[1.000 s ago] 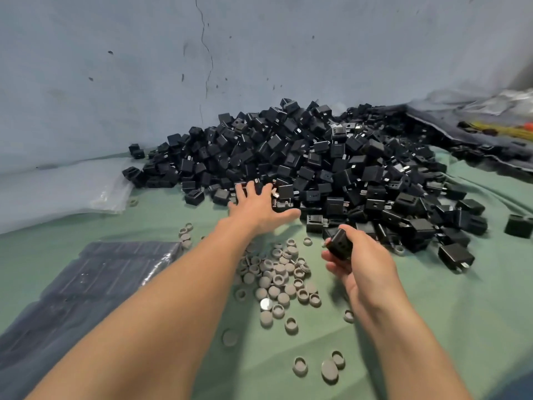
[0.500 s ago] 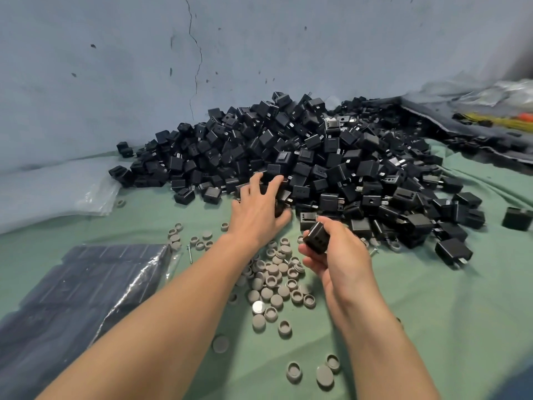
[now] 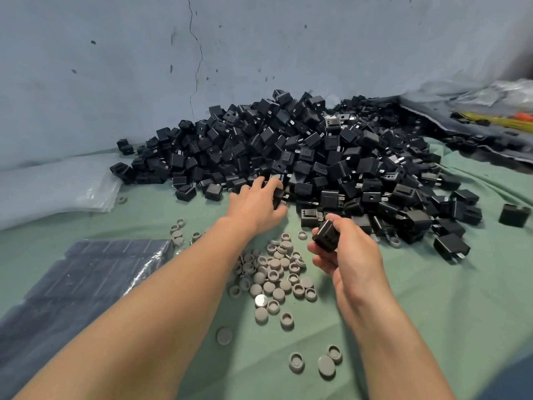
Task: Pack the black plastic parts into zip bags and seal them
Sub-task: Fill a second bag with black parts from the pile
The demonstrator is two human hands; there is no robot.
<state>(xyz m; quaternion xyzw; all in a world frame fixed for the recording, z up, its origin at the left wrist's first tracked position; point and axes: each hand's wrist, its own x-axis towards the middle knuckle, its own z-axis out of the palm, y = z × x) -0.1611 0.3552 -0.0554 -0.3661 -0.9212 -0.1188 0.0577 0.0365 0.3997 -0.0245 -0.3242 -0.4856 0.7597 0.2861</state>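
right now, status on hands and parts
Left hand gripping a pile part at the pile edge. Right hand holding one black part. Grey caps loose between the arms.

Left hand (image 3: 255,206) grips pile-edge part (image 3: 279,195) at heap of black parts (image 3: 317,157); right hand (image 3: 353,256) pinches held part (image 3: 327,237) above grey caps (image 3: 277,274) on green tabletop (image 3: 432,298).

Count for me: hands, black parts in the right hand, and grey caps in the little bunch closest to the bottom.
Hands: 2, the left hand and the right hand
Held black part: 1
Bottom grey caps: 3
Total: 6
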